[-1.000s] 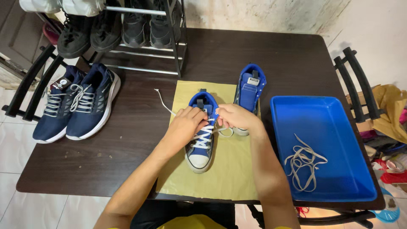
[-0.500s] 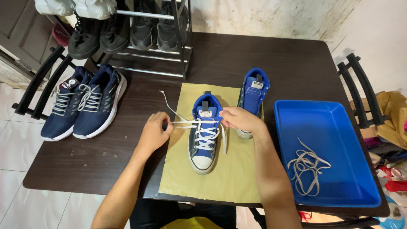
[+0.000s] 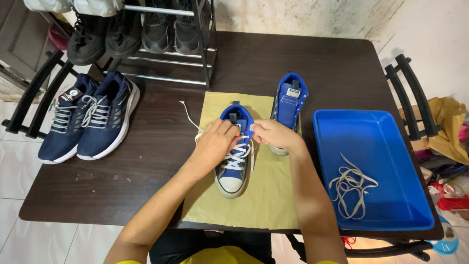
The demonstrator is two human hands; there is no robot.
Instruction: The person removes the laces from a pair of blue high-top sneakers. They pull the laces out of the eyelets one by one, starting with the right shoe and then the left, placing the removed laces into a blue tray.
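Blue sneaker (image 3: 234, 156) lies toe toward us, and our left hand (image 3: 215, 142) and right hand (image 3: 273, 134) pinch its white lace (image 3: 238, 152) at the upper eyelets.

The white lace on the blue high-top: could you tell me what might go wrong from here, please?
The white lace has a long free end trailing off the paper sheet toward the shoe rack; it could pull through unevenly. Both the left hand and right hand crowd the top eyelets, so one might be skipped. The blue high-top could slide on the paper.
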